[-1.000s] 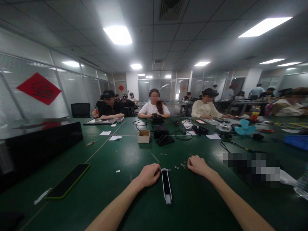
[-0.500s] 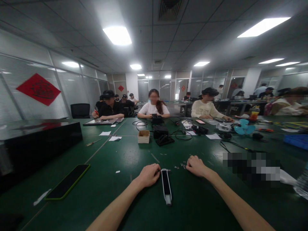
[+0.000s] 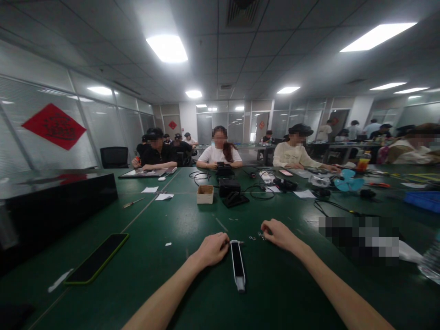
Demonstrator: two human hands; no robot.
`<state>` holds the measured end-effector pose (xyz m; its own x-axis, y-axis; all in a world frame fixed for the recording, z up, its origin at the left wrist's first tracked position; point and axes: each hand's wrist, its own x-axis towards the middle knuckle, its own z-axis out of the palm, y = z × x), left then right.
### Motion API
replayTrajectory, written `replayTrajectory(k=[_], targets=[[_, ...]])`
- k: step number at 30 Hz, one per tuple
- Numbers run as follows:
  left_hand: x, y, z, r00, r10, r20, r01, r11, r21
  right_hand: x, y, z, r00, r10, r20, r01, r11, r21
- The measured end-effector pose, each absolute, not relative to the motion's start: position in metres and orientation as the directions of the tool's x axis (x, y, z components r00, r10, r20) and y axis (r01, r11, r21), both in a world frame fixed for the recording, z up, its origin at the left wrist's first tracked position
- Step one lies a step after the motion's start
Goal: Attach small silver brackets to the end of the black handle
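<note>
My left hand (image 3: 215,248) rests on the green table with its fingers curled, at the upper left edge of a slim tapered device (image 3: 238,266) with a black face and pale rim. Whether its fingertips pinch anything is hidden. A thin short piece (image 3: 242,242) sticks out at the device's top right. Over several tiny shiny metal pieces (image 3: 252,238) is my right hand (image 3: 279,233), fingers bent and drawn together near them. What lies between those fingertips is too small to make out.
A green-edged phone (image 3: 96,259) lies to the left, a screwdriver (image 3: 132,204) beyond it. Ahead stand a small open box (image 3: 205,195) and black equipment (image 3: 229,188) with cables. A blue fan (image 3: 349,180) and blue tray (image 3: 424,200) are rightward. People sit across the table.
My right hand has moved slightly left and up over the tiny metal pieces. My left hand and the slim device have stayed in place.
</note>
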<state>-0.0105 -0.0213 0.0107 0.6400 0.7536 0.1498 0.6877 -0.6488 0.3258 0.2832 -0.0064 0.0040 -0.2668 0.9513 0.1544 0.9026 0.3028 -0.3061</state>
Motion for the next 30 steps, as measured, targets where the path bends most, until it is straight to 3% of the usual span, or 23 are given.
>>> replayTrajectory(k=[7, 12, 19, 30], targets=[[-0.009, -0.022, 0.012, 0.624, 0.763, 0.168, 0.699, -0.641, 0.317, 0.252, -0.020, 0.006, -0.319, 0.887, 0.333, 0.778, 0.446, -0.443], [-0.008, -0.021, 0.008, 0.561, 0.747, 0.356, 0.687, -0.660, 0.302, 0.219, -0.034, 0.004, -0.271, 0.858, 0.437, 0.621, 0.503, -0.601], [-0.003, -0.023, 0.003, 0.620, 0.628, 0.469, 0.577, -0.771, 0.270, 0.188, -0.051, 0.010, -0.233, 0.893, 0.384, 0.424, 0.449, -0.787], [-0.002, -0.020, -0.003, 0.671, 0.571, 0.474, 0.541, -0.813, 0.214, 0.186, -0.048, 0.003, -0.220, 0.903, 0.368, 0.373, 0.426, -0.824]])
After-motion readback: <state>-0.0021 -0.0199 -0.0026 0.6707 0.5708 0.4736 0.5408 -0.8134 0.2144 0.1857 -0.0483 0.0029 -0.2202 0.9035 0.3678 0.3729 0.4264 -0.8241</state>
